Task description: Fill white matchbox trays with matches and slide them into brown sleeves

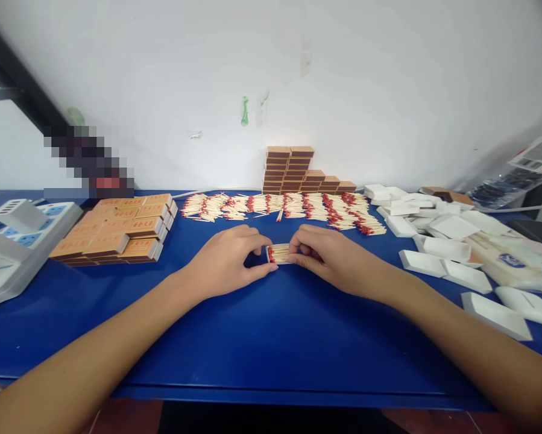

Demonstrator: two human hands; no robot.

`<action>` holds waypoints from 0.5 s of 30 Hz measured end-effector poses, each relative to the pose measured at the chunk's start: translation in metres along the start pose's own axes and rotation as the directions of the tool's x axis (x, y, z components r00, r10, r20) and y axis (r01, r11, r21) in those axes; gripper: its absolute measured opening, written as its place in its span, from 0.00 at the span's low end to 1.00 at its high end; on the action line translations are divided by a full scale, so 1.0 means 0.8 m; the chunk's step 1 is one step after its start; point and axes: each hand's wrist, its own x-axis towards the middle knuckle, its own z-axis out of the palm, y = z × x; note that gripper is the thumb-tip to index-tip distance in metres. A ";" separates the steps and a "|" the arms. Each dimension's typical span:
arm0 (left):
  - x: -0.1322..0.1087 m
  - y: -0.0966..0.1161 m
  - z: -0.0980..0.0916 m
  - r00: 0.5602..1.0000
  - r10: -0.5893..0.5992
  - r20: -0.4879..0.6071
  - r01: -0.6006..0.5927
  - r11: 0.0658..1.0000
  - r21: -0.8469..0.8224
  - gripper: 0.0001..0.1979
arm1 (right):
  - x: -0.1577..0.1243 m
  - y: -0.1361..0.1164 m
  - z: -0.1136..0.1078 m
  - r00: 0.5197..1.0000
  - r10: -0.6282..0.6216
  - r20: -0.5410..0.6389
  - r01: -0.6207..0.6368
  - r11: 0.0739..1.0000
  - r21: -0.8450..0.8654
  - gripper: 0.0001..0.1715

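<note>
Between my hands, a white matchbox tray [278,254] full of red-headed matches sits low over the blue tabletop. My left hand [234,256] grips its left end between thumb and fingers, beside the red heads. At the other end, my right hand [318,250] has its fingers curled in and its thumb and fingertips pinched on the tray's right side. Whether the right fingertips press the tray or the matches in it is hidden. Just beyond both hands, loose matches [293,205] lie in a long row of small heaps, red heads in bands.
Stacked orange matchboxes [112,226] stand at left, near a white power strip [31,241]. Brown matchbox sleeves [289,172] are piled against the wall. White empty trays [422,263] are scattered at right, beside a tissue pack [515,256] and a white earbud case [527,305].
</note>
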 end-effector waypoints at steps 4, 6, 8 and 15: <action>-0.001 0.000 -0.001 1.000 -0.006 0.005 0.006 1.000 -0.005 0.14 | 0.001 0.010 -0.006 0.997 -0.020 -0.069 0.017 0.999 -0.041 0.12; -0.002 0.000 -0.002 1.000 -0.008 0.002 0.008 1.000 -0.005 0.13 | 0.000 0.026 -0.018 0.990 -0.001 -0.139 -0.016 0.993 -0.115 0.13; -0.003 0.000 -0.002 1.000 -0.006 0.000 0.006 1.000 -0.004 0.14 | -0.001 0.048 -0.032 0.979 0.043 -0.200 -0.087 0.972 -0.217 0.12; -0.004 -0.001 -0.002 1.000 0.009 -0.007 -0.009 1.000 -0.004 0.14 | -0.001 0.102 -0.044 0.967 0.139 -0.214 -0.212 0.903 -0.374 0.12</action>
